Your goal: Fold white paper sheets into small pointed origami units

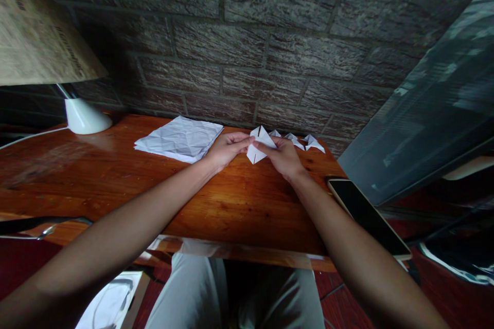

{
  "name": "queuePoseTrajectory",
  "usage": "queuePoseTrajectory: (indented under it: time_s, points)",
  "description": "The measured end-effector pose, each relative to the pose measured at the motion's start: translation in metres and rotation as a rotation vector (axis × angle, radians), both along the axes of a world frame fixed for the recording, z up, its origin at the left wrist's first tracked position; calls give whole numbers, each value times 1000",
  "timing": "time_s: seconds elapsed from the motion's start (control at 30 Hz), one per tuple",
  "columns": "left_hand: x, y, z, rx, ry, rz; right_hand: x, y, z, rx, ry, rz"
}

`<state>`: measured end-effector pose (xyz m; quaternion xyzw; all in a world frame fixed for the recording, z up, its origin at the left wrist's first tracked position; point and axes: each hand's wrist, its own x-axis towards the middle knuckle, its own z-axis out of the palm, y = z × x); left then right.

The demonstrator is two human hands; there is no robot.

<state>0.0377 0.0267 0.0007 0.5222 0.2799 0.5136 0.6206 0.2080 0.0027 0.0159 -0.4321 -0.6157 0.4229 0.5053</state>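
Between both hands a small folded white paper [259, 150] is held up above the wooden table [247, 205], with slits showing at its top and bottom points. My left hand [230, 149] pinches its left edge between thumb and fingers. From the other side my right hand [284, 156] grips it, thumb lying across the front and the fingers mostly hidden behind. Just beyond my right hand, several folded white paper pieces [313, 143] stand in a row near the wall. A stack of creased white paper sheets [180, 138] lies left of my left hand.
A lamp with a white base [87, 115] and a printed shade [42, 36] stands at the left. The stone-block wall [247, 56] borders the table's back. A dark-screened tablet or phone [368, 216] rests at the right edge, beside a grey panel [432, 97].
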Motion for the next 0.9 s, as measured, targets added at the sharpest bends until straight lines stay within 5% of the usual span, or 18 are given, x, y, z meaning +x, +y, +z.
queuePoseTrajectory:
  time_s: [0.3, 0.9]
  points:
    - [-6, -2, 6, -67, 41, -94, 2, 1, 0, 3, 5, -45]
    - [-7, 1, 1, -3, 64, -18, 1, -1, 0, -1, 45, -27]
